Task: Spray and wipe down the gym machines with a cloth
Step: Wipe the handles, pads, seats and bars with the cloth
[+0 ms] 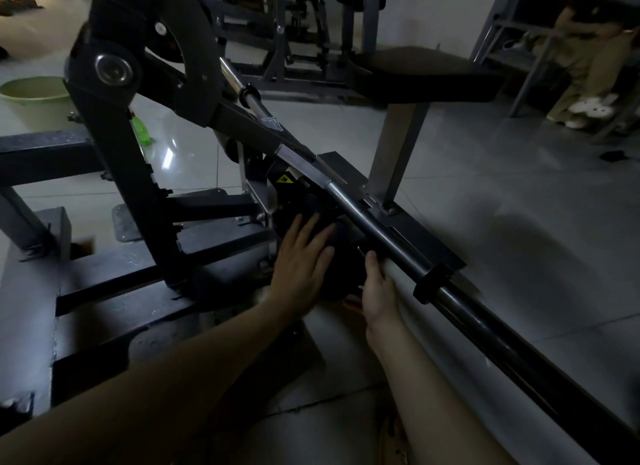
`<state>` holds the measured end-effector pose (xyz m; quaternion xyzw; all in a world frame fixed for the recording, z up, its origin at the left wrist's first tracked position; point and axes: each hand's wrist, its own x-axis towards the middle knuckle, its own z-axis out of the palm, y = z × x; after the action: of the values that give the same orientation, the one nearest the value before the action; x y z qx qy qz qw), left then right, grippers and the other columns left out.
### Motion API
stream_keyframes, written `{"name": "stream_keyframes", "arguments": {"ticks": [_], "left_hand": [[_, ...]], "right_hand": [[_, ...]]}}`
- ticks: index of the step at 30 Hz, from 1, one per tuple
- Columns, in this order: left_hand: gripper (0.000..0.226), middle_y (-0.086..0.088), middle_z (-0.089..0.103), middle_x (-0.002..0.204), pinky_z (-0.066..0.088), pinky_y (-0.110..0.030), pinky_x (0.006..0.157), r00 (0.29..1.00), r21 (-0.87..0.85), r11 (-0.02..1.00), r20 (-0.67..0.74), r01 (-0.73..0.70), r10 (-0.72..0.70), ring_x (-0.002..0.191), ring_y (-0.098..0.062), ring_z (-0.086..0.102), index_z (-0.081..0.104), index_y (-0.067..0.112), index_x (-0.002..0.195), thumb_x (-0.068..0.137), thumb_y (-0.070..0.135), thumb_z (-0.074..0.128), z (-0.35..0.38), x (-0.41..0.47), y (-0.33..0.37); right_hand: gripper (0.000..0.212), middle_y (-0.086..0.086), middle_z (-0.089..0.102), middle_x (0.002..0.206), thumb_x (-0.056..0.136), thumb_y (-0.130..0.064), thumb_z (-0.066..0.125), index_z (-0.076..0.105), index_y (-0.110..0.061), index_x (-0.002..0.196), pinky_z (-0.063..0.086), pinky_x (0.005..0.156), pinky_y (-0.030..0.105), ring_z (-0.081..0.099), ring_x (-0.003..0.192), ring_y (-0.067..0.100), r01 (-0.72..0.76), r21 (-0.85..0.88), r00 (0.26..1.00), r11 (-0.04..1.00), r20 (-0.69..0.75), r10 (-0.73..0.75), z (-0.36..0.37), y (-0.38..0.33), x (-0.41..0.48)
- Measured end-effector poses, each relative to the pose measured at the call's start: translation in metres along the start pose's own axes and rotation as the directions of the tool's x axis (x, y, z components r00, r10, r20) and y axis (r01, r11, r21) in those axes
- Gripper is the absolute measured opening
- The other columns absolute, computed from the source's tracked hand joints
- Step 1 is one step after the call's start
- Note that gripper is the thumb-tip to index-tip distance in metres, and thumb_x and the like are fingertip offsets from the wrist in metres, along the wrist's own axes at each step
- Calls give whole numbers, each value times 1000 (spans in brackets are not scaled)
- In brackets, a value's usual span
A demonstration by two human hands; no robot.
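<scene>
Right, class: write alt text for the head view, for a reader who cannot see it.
A person's left hand presses flat on a dark part of a gym machine, right hand beside it, next to a long bar; green basin behind.

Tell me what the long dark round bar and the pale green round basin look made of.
The long dark round bar: likely steel, glossy; bright streaks run along it. The pale green round basin: probably plastic, dull, even colour, thin rim.
</scene>
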<state>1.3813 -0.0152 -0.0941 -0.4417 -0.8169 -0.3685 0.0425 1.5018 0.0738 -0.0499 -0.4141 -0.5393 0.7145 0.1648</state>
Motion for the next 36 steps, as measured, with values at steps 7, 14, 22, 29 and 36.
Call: {"name": "stream_keyframes", "arguments": {"ticks": [7, 14, 22, 29, 36], "left_hand": [[54, 5, 0, 170, 5, -50, 127, 995, 102, 994, 99, -29, 19, 157, -19, -8, 19, 37, 160, 108, 50, 26, -16, 4, -30], [51, 4, -10, 170, 17, -55, 126, 880, -463, 758, 120, 460, -460, 157, -31, 6, 20, 48, 158, 109, 45, 34, -13, 35, -29], [43, 9, -10, 170, 1, -55, 127, 957, -307, 906, 110, 290, -269, 157, -22, -12, 29, 57, 150, 108, 47, 34, -13, 9, -22], [51, 8, 11, 170, -2, -40, 123, 990, -92, 989, 91, 112, -104, 157, -13, -6, 37, 41, 153, 104, 50, 24, -22, 21, -19], [52, 19, -3, 166, 28, -65, 118, 862, -459, 756, 48, 468, -505, 154, -35, 12, 16, 71, 141, 90, 72, 26, -6, 36, -15]], "right_hand": [[79, 6, 56, 146, 91, -67, 58, 41, -25, 155, 48, 109, 49, 57, 129, 26, 78, -68, 997, 995, 6, -78, 3, 12, 0], [107, 0, 42, 157, 74, -44, 89, 29, -24, 160, 43, 115, 44, 45, 141, 20, 265, -460, 961, 848, 49, -274, 13, 9, 1], [40, 1, 73, 114, 79, -40, 86, 67, -30, 112, 60, 93, 46, 70, 104, 19, 167, -218, 981, 961, -57, -184, 11, 9, 12], [31, 16, 71, 114, 97, -44, 63, 66, -20, 116, 54, 97, 52, 66, 108, 36, -187, 149, 976, 971, 143, 166, 1, -4, 18], [43, 15, 69, 115, 98, -57, 57, 63, -21, 121, 51, 72, 38, 67, 102, 35, -261, 9, 956, 965, 145, 257, 0, -5, 18]]}}
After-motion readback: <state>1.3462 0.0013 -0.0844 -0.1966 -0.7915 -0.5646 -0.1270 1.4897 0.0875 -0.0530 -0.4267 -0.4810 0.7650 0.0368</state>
